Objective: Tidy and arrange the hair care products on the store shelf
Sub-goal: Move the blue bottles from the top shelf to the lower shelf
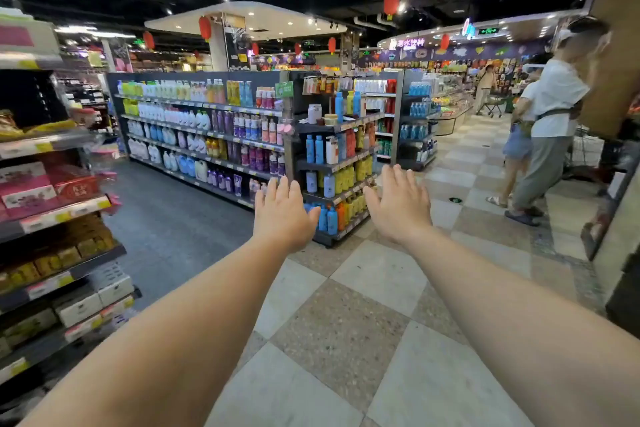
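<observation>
We hold our left hand (pixel 282 215) and right hand (pixel 398 206) out flat, fingers straight, holding nothing, well short of the upright bottles (pixel 337 180) on the end shelf (pixel 341 197).

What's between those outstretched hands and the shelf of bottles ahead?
Only bare checkered floor, in the head view. Both the left hand and right hand are open, holding nothing, short of the end shelf.

Both arms extended forward; left hand (pixel 282 215) and right hand (pixel 398 206) flat, fingers straight, holding nothing, well apart from the bottle-stocked shelf unit (pixel 332 163) ahead.
</observation>
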Motion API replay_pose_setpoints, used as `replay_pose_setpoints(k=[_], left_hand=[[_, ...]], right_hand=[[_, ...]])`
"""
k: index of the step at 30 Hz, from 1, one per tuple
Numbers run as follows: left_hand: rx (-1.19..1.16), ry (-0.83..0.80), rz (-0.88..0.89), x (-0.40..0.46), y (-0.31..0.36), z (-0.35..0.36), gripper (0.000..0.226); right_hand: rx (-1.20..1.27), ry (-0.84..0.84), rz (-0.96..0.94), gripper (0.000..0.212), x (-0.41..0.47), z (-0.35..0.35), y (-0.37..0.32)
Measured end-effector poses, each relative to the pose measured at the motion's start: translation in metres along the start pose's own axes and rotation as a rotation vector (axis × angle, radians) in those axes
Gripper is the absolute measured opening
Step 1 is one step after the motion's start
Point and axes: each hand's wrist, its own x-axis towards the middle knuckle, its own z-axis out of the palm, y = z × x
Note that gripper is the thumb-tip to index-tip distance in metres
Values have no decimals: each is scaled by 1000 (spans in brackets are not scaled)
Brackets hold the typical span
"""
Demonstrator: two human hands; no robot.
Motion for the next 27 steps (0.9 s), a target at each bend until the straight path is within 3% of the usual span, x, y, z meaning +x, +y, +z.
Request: replay_pose_setpoints(k=[27], left_hand=[[-18, 17, 31, 371, 24, 153, 75]], right_hand=[[-11, 3, 51, 66, 353, 148, 72]])
